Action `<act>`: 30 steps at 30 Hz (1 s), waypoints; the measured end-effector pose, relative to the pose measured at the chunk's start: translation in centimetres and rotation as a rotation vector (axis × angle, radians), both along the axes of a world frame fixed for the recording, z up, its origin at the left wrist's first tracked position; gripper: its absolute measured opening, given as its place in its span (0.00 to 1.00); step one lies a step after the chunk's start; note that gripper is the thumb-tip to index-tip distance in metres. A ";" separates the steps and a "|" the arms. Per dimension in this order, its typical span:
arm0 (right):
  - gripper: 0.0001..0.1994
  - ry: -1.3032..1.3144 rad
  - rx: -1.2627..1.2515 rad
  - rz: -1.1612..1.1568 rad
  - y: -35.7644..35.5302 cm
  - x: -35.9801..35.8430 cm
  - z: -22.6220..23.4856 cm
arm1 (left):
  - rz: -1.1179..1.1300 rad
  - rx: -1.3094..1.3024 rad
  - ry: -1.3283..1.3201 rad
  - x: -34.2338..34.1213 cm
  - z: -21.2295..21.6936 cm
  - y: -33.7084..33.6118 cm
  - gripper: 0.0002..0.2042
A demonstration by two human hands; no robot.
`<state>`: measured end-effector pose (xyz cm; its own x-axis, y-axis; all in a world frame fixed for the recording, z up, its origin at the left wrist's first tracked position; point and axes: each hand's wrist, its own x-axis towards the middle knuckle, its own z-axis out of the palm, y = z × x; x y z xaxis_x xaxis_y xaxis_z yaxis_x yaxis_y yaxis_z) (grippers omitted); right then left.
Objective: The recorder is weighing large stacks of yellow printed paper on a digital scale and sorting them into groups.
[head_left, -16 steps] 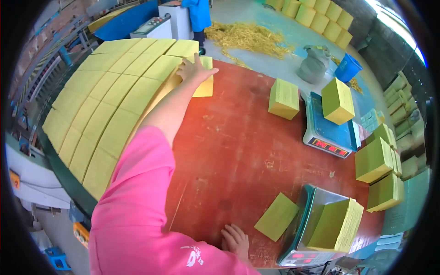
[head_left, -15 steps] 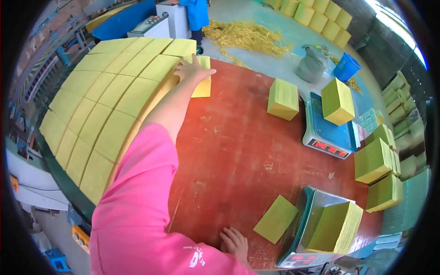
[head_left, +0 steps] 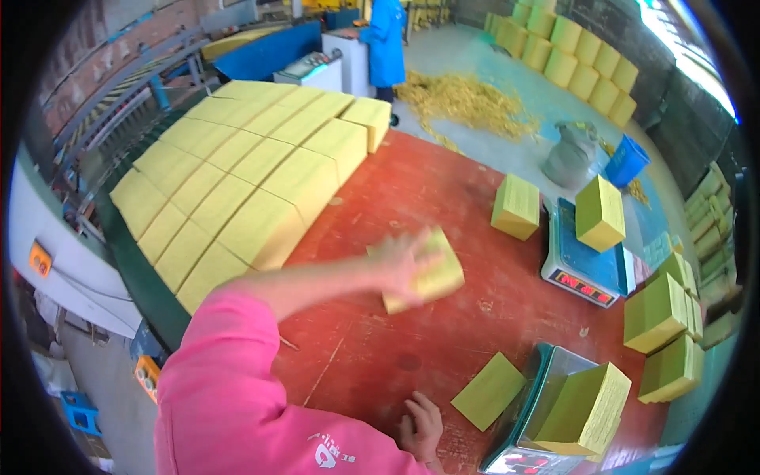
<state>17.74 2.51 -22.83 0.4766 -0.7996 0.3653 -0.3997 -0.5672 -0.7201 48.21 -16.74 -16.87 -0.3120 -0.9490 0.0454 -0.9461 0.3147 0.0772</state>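
Note:
My left hand (head_left: 405, 267), smeared by motion, is spread over a stack of yellow paper (head_left: 442, 273) and grips it above the red tabletop (head_left: 372, 348). The fingertips on the stack's far side are partly hidden. Close to my body, my right hand (head_left: 422, 426) rests on the table, fingers loosely curved and apart, holding nothing. To the right of it lies a thin yellow sheet or pad (head_left: 489, 391). Rows of block-like yellow paper stacks (head_left: 237, 198) fill the left side of the table.
A near scale (head_left: 538, 396) carries a yellow stack (head_left: 587, 412); a far scale (head_left: 590, 257) with red digits holds another (head_left: 600, 212). One stack (head_left: 516, 207) stands beside it. More stacks (head_left: 655, 313) line the right edge. A person in blue (head_left: 386, 43) stands beyond the table.
My left hand has come back from the far end of the rows, bringing a yellow paper stack to mid-table. My right hand stays near the front edge. The whole view has shifted slightly.

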 end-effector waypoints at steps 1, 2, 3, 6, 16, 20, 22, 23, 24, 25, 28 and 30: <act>0.16 -0.119 0.042 -0.059 0.1 -0.3 0.7 | -0.155 -0.006 0.011 -2.5 0.7 3.3 0.50; 0.16 -0.229 0.190 -0.149 0.4 -0.6 2.4 | -0.240 0.070 0.029 -4.7 1.3 6.7 0.51; 0.16 -0.255 0.059 -0.126 0.1 -1.2 4.3 | -0.317 0.178 0.064 -6.9 2.1 10.0 0.52; 0.22 -0.290 -0.163 -0.032 -2.5 -3.5 7.6 | -0.482 0.262 0.078 -11.1 5.4 19.5 0.50; 0.24 0.086 0.346 0.531 0.3 -7.1 4.9 | 0.725 -0.042 0.494 -19.1 4.4 38.2 0.35; 0.25 0.100 0.257 0.524 2.2 -7.3 3.4 | 1.226 -0.215 1.818 -22.0 -4.5 41.6 0.36; 0.25 0.058 0.216 0.544 2.5 -7.1 3.6 | 1.057 -0.129 2.269 -23.8 -8.7 41.4 0.30; 0.25 0.059 0.228 0.546 2.6 -7.0 4.1 | 0.965 -0.110 2.344 -25.5 -6.1 40.0 0.29; 0.24 0.055 0.230 0.546 2.9 -7.2 4.6 | 0.995 -0.259 2.463 -26.9 -4.6 39.1 0.31; 0.24 0.072 0.253 0.528 2.8 -7.2 4.7 | 0.959 -0.271 2.462 -26.9 -4.2 38.9 0.32; 0.24 0.053 0.326 0.479 3.4 -7.8 4.2 | 0.918 -0.234 2.423 -28.1 -3.6 39.2 0.32; 0.24 0.059 0.332 0.448 4.1 -8.3 3.4 | 0.938 -0.192 2.334 -28.2 -3.4 39.5 0.32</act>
<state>9.42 6.57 -19.39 0.8079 -0.5822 0.0911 -0.2167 -0.4374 -0.8728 19.99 22.78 -20.30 0.5990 -0.6980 -0.3925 0.6898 0.2009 0.6956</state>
